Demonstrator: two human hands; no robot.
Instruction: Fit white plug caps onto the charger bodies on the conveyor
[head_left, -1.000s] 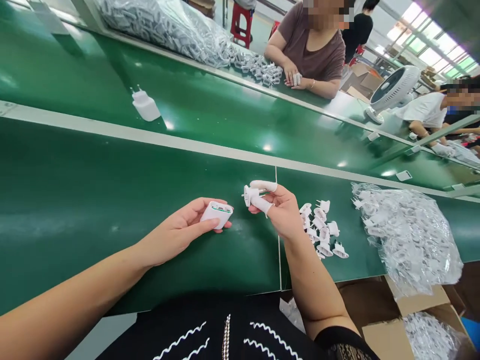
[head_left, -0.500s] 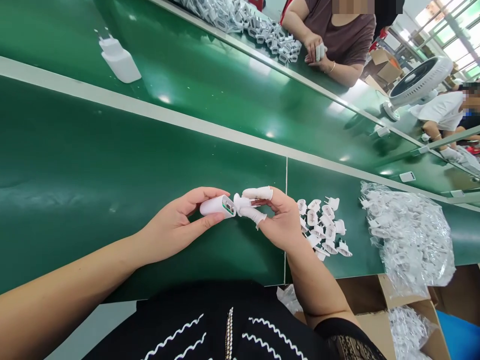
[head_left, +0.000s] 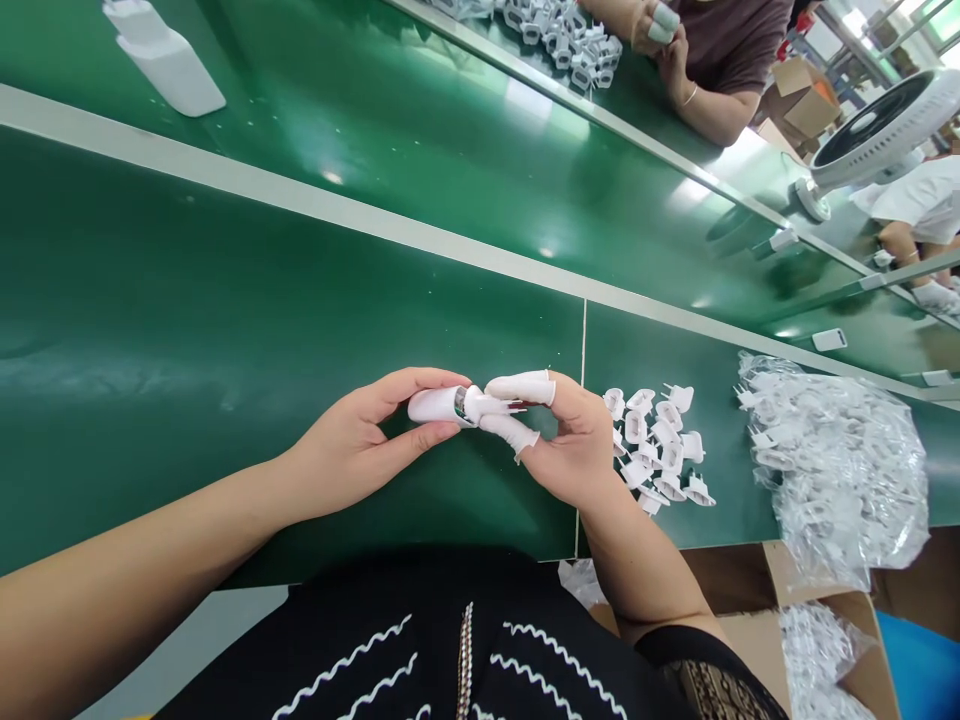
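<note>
Between its thumb and fingers my left hand point(head_left: 382, 435) grips a white charger housing point(head_left: 435, 404), whose end facing right is partly uncovered. My right hand point(head_left: 562, 435), with white finger cots on thumb and forefinger, pinches a white plug cap point(head_left: 487, 405) by its pin side, the pins pointing right. The cap touches the housing's end at a slight tilt; a bit of the inside still shows there. Just right of my right hand lie several loose plug caps point(head_left: 667, 455) on the green bench.
A clear bag of plug caps point(head_left: 847, 470) sits at the right bench edge, above cardboard boxes point(head_left: 757, 650). On the green belt point(head_left: 360, 170) beyond the pale rail lies a finished-looking charger point(head_left: 169, 65). A co-worker's hands point(head_left: 667, 45) and a fan point(head_left: 877, 130) are across it.
The plug cap has come against the housing's end, covering more of the opening. The view has shifted, and the charger on the belt appears farther up and left.
</note>
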